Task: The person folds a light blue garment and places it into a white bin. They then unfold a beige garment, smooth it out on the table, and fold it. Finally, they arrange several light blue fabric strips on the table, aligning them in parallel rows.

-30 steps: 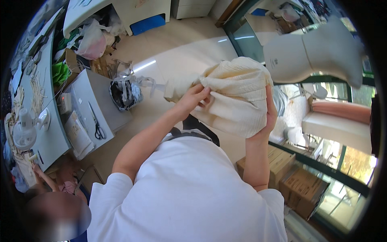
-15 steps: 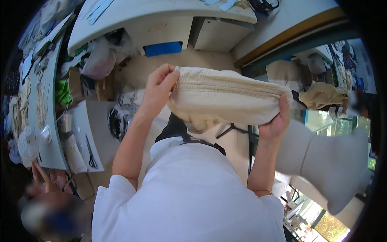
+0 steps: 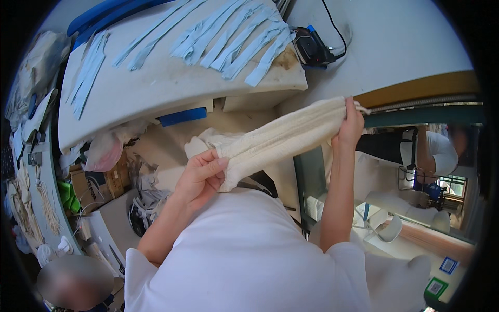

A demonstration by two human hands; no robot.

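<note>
A cream, crinkled cloth piece (image 3: 286, 136) with long stitched rows along it is stretched slantwise between my two hands, in front of my chest. My left hand (image 3: 197, 176) grips its near, lower end between thumb and fingers. At the raised far-right end, my right hand (image 3: 350, 129) is closed around the edge, and a short cord-like bit pokes out beyond it. A looser fold of the same cloth hangs behind my left hand.
Ahead stands a white table (image 3: 156, 78) bearing light blue fabric strips (image 3: 228, 39). A black device (image 3: 313, 48) with a cable sits at its right corner. Left, a long bench (image 3: 57, 203) carries cords; a person (image 3: 75, 281) is beside it. Glass on the right shows reflections.
My view has turned toward the table, bringing the blue strips into sight. The cloth went from nearly level to slanted, its right end raised; both hands still grip it.
</note>
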